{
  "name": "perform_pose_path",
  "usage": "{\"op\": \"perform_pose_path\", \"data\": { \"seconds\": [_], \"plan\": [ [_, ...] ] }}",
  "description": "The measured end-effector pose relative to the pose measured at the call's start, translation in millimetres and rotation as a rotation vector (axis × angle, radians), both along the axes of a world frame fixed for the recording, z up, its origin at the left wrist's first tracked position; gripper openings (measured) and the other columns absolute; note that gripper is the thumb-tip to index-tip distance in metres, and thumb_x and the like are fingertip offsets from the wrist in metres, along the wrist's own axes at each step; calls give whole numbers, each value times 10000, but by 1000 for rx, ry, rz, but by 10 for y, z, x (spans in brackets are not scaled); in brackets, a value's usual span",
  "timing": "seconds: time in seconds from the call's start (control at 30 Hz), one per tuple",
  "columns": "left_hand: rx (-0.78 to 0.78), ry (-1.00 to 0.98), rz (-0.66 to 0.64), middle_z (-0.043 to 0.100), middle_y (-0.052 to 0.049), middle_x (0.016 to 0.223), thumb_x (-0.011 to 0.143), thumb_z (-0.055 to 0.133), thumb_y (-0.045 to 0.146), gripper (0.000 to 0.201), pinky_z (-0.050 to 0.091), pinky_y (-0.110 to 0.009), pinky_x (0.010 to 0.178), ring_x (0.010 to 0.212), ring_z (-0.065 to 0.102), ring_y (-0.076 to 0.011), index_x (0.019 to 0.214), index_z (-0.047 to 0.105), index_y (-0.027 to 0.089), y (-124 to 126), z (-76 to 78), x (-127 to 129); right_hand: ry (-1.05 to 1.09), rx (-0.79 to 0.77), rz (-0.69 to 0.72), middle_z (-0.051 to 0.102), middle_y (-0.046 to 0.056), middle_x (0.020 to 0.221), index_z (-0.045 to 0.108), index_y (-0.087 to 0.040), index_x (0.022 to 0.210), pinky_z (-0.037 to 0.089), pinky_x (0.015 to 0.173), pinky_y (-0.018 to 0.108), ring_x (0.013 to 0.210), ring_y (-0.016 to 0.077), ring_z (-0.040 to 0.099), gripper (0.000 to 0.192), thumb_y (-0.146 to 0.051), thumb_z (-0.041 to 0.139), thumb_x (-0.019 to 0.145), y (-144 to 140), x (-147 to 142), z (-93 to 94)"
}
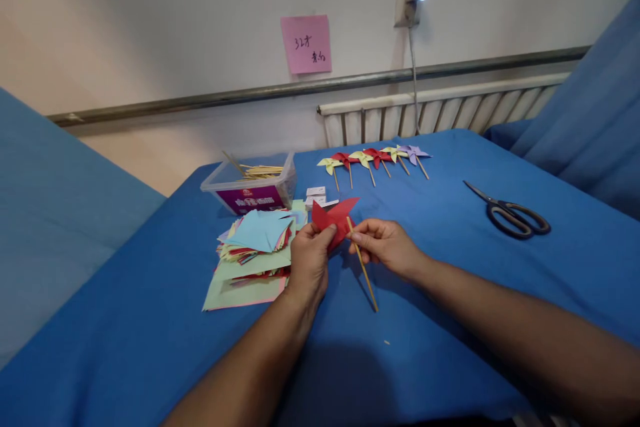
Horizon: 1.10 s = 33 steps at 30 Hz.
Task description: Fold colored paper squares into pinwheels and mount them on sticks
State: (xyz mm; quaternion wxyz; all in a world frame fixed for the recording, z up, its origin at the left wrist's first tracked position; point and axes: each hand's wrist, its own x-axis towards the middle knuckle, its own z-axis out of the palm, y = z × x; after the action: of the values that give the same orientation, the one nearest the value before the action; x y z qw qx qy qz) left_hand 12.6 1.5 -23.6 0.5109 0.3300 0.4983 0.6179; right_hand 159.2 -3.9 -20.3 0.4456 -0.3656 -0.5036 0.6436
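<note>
My left hand (311,257) is closed on a red paper pinwheel (334,217), its thumb pressed over the folded paper. Beside it my right hand (386,244) pinches a thin wooden stick (367,277) near its upper end. That end lies against the pinwheel's right side, and the lower end slants down over the blue cloth. Whether a pin joins the two is hidden by my fingers. Just left of my left hand is a stack of cut coloured paper (260,230), blue on top, resting on pale green sheets (245,293).
Behind the paper stands a clear plastic box (287,183) of wooden sticks. Small white boxes (315,195) sit beyond my hands. Several finished pinwheels (373,159) lie in a row at the back. Black-handled scissors (510,213) lie at right, blades partly apart.
</note>
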Motion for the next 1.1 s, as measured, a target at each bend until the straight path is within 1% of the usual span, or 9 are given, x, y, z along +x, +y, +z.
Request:
{"op": "perform_pose_path", "data": {
  "seconds": [0.1,0.2,0.47,0.6,0.9,1.1],
  "plan": [
    [0,86,2,641,-3,639,559,776,267,242,439,-234,561,559,560,-112,685,609,147,-14,-25,22,10,-39,-6,674,-9,658,626,-173,771,378,454,203,466,63,505,357,-482,771,667,9,-33,-62],
    [-4,127,11,624,6,624,546,789,274,266,426,-228,542,546,549,-108,678,591,153,-17,-39,41,18,-60,-10,681,-3,677,630,-174,780,386,458,204,479,67,521,343,-464,773,666,17,-40,-92],
    [6,118,12,612,22,595,530,800,270,301,405,-216,509,509,533,-96,674,555,170,-39,-13,88,11,-90,-1,682,10,685,630,-168,764,376,446,208,483,74,529,329,-465,755,696,9,-30,-106],
    [13,111,10,614,25,592,529,794,263,311,408,-213,513,509,536,-96,679,538,172,-51,12,110,15,-94,4,681,6,681,628,-165,765,377,449,207,476,68,523,340,-462,771,680,2,-25,-96],
    [31,167,41,589,30,577,547,790,257,272,373,-209,503,518,524,-95,648,552,173,-43,-3,105,10,-82,-12,666,-15,636,611,-177,737,402,454,207,466,68,523,373,-488,793,641,-20,-19,-65],
    [20,149,36,605,23,584,548,791,253,271,380,-215,506,525,545,-107,667,561,173,-56,18,113,-2,-70,-1,665,-13,651,617,-178,749,408,462,208,477,70,529,343,-467,781,664,-29,-10,-64]
  ]
}}
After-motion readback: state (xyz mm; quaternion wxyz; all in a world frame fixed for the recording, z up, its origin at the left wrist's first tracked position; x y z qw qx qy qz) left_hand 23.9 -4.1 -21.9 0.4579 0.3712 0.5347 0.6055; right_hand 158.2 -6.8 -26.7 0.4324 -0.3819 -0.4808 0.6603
